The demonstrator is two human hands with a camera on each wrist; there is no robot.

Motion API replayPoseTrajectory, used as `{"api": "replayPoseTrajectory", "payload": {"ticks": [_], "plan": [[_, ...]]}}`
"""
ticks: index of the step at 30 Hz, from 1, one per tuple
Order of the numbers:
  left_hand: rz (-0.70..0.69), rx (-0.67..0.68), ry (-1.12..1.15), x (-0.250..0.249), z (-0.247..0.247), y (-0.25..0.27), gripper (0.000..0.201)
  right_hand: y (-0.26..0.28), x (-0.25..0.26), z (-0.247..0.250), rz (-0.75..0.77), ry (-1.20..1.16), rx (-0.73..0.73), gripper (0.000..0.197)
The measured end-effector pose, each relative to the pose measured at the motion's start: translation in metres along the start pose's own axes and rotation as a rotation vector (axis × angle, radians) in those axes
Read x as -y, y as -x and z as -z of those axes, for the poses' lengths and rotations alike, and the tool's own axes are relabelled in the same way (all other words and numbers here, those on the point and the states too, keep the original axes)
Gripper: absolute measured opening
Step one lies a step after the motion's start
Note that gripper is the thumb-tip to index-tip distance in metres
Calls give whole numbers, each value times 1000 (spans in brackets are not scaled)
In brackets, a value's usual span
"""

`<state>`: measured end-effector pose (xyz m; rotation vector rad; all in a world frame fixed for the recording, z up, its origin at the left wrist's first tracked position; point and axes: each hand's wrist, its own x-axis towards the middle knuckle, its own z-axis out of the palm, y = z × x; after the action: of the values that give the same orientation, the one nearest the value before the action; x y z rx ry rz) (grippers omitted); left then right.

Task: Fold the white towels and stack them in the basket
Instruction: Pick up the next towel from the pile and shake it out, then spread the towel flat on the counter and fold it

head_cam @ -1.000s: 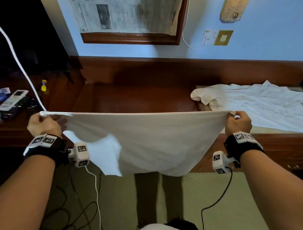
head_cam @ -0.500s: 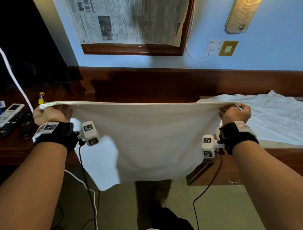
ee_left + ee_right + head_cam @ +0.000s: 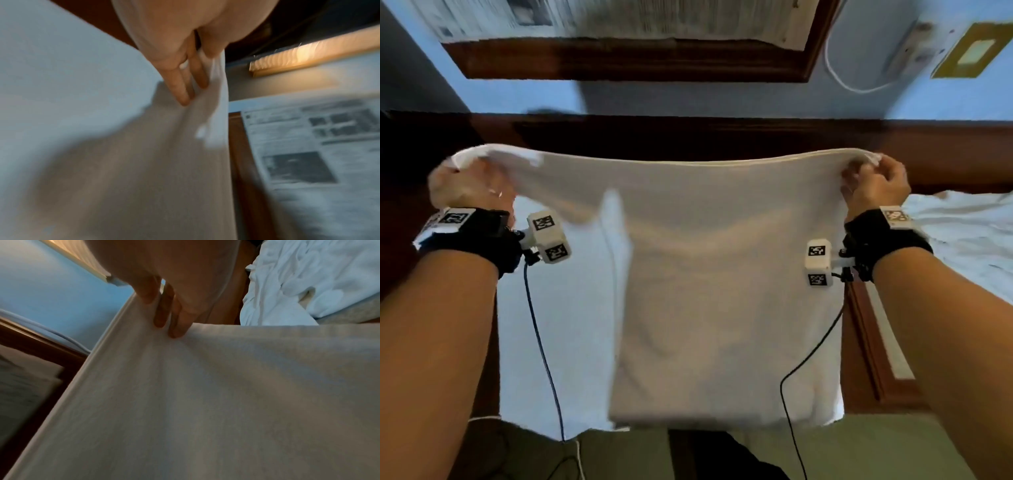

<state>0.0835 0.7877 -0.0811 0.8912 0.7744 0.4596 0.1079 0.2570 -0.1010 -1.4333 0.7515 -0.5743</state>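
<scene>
From the head view, the left hand (image 3: pixel 470 186) and right hand (image 3: pixel 875 186) each pinch a top corner of a white towel (image 3: pixel 715 291), hung spread above the tabletop (image 3: pixel 945 164); more white linen (image 3: pixel 962 240) lies right. No basket shows. Left wrist view: fingers (image 3: pixel 180 86) curled into the cloth. Right wrist view: fingers (image 3: pixel 179 321) clamp the hem. Seemingly the first fold; next, bring the corners together evenly.

I'm seeing a dark wooden desk (image 3: pixel 962 171) running along the wall, with crumpled white towels (image 3: pixel 962 233) lying on its right end.
</scene>
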Motion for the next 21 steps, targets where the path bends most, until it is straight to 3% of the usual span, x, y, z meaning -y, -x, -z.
{"api": "replayPoseTrajectory", "payload": {"ticks": [2, 5, 7, 9, 12, 16, 21], "plan": [[-57, 101, -366, 29, -5, -20, 30, -12, -37, -13, 48, 199, 86, 28], [-248, 323, -1237, 105, 34, -42, 48, 15, -113, -1, 99, 616, 422, 39], [-109, 527, -1688, 156, 79, -30, 69, 48, -163, 25, 149, 1027, 738, 52], [29, 601, -2023, 184, 114, -7, 81, 70, -198, 53, 175, 1399, 963, 70], [11, 603, -2170, 195, 141, -6, 85, 77, -212, 68, 175, 1576, 1065, 79], [-39, 607, -2209, 198, 120, -35, 90, 56, -208, 41, 225, 1605, 1064, 83], [-202, 691, -2059, 193, 87, -81, 90, 24, -211, -4, 216, 1569, 1023, 82]]}}
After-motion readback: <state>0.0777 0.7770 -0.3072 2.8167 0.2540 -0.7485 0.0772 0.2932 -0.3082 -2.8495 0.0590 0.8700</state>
